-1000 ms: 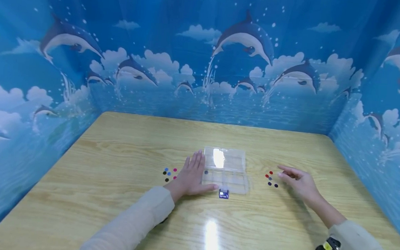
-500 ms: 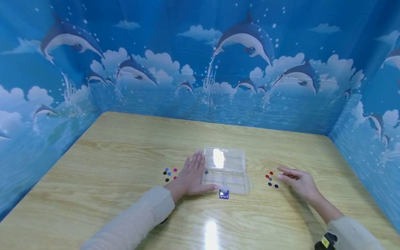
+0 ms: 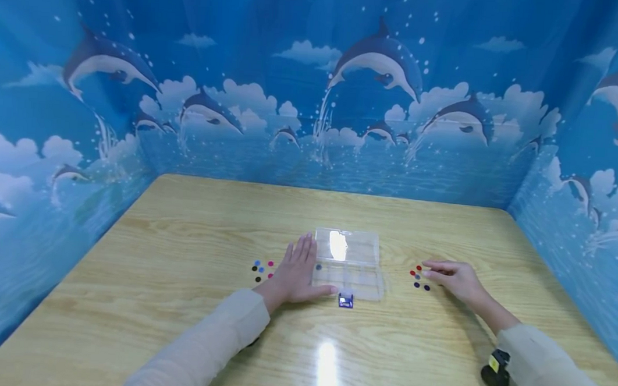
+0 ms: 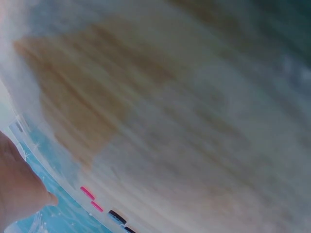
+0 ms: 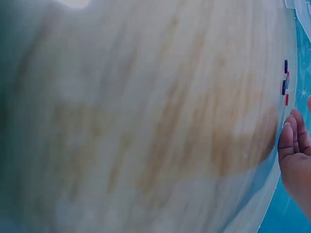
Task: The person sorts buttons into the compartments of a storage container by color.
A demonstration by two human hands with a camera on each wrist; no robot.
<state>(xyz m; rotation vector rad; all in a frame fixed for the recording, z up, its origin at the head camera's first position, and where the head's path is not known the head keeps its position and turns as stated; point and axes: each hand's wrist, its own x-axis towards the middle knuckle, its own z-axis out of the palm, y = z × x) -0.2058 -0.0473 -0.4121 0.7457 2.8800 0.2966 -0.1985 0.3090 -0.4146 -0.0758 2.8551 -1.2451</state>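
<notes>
A clear plastic compartment box (image 3: 364,283) lies with its lid (image 3: 361,245) folded back. One dark grey disc (image 3: 318,267) sits in its far left compartment. My left hand (image 3: 295,274) lies flat against the box's left side, fingers straight, thumb reaching along the front edge. Over the right-hand group of small round discs hovers my right hand (image 3: 456,280), thumb and forefinger apart, with nothing visible between them. That group has red discs (image 3: 412,273), dark blue ones (image 3: 427,288) and a greyish one (image 3: 417,277). The right wrist view shows the hand's other fingers (image 5: 295,131) loosely bent.
Left of my left hand lie several black, blue and pink discs (image 3: 261,270), partly behind the hand. A small purple-blue square piece (image 3: 345,300) is at the box's front edge. A dolphin-print curtain (image 3: 314,100) surrounds the wooden table (image 3: 191,233).
My right hand has moved slightly left and toward the discs, its fingertips now closer to the red and greyish ones. The left hand and box have stayed in place.
</notes>
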